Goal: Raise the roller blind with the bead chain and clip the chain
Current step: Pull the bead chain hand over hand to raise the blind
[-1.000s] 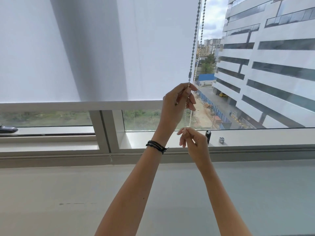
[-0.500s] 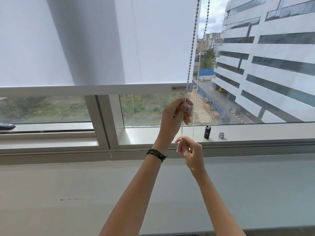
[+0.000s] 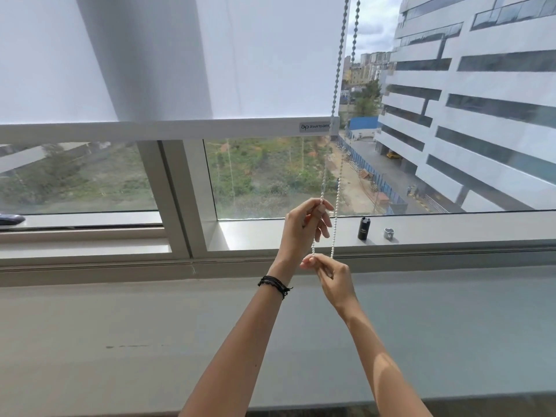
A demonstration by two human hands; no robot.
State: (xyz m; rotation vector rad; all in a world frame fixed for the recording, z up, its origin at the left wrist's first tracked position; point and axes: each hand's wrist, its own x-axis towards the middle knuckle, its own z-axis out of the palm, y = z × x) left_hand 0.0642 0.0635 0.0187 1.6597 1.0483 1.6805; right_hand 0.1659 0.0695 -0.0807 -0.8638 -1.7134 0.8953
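Observation:
The white roller blind (image 3: 210,55) covers the upper part of the window, and its bottom rail (image 3: 168,129) hangs well above the sill. A bead chain (image 3: 338,67) drops in two strands along the blind's right edge. My left hand (image 3: 304,227), with a black bracelet on the wrist, pinches the left strand between thumb and fingertips. Just below it, my right hand (image 3: 329,272) pinches the chain's lower end, where both strands meet.
A small black cylinder (image 3: 363,228) and a small metal clip-like piece (image 3: 389,233) stand on the window sill (image 3: 451,230) to the right of the hands. A vertical window mullion (image 3: 168,191) is at the left. A wide grey ledge (image 3: 120,341) lies below the window.
The blind's bottom rail has risen, showing more glass. My left hand has come down along the chain toward my right hand, which stayed low.

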